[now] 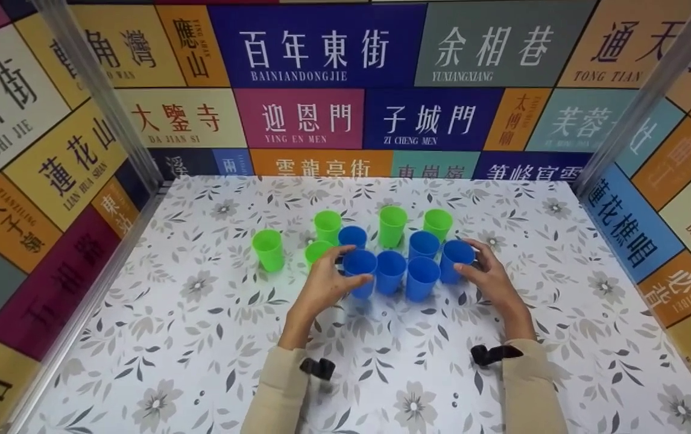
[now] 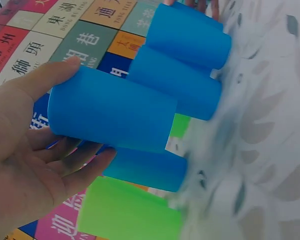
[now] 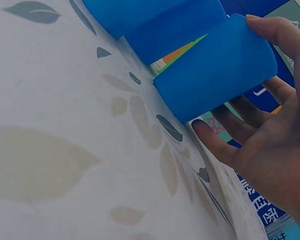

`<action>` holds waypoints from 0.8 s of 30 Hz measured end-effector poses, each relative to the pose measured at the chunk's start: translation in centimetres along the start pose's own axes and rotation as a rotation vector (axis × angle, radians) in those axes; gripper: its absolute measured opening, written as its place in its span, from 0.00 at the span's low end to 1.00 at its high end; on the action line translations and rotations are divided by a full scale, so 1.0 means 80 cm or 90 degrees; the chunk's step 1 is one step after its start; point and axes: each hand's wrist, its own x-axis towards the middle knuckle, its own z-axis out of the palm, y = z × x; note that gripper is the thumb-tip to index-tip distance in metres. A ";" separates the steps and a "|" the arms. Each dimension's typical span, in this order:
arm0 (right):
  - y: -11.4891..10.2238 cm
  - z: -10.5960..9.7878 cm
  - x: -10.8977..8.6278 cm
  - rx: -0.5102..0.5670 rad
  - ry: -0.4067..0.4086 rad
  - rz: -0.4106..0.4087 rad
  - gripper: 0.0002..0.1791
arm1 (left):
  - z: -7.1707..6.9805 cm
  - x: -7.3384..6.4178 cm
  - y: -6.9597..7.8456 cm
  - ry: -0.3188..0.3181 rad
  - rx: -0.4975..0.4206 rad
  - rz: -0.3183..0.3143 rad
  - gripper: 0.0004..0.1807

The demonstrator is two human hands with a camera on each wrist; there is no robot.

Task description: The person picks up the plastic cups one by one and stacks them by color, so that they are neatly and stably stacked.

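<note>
Several blue and green plastic cups stand upright, mouths up, on a flower-patterned tabletop. My left hand (image 1: 327, 278) grips the leftmost front blue cup (image 1: 360, 271), thumb near the rim and fingers round the far side; the left wrist view shows this same cup (image 2: 112, 110). At the right end of the blue group, my right hand (image 1: 490, 277) holds another blue cup (image 1: 456, 265) between thumb and fingers. Between the hands stand a blue cup (image 1: 391, 274), a second blue cup (image 1: 422, 282) and, behind, a third blue cup (image 1: 424, 242).
Behind my left hand are a blue cup (image 1: 352, 235) and a partly hidden green cup (image 1: 316, 250). Further green cups stand left (image 1: 269, 252) and along the back (image 1: 392, 228). Panels with printed Chinese signs (image 1: 303, 120) enclose the table (image 1: 201, 337) at back and sides.
</note>
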 end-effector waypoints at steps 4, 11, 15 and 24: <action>0.001 -0.002 0.001 0.010 -0.011 0.005 0.39 | -0.009 0.008 0.022 -0.012 0.001 0.019 0.40; 0.004 0.000 0.003 0.020 -0.021 0.012 0.38 | -0.010 0.022 0.055 -0.026 0.032 0.026 0.40; 0.003 0.001 0.004 0.024 -0.030 0.019 0.37 | -0.008 0.029 0.071 -0.016 0.044 0.001 0.40; 0.004 -0.003 0.002 0.024 -0.030 0.028 0.39 | -0.001 0.057 0.103 -0.023 0.042 -0.004 0.41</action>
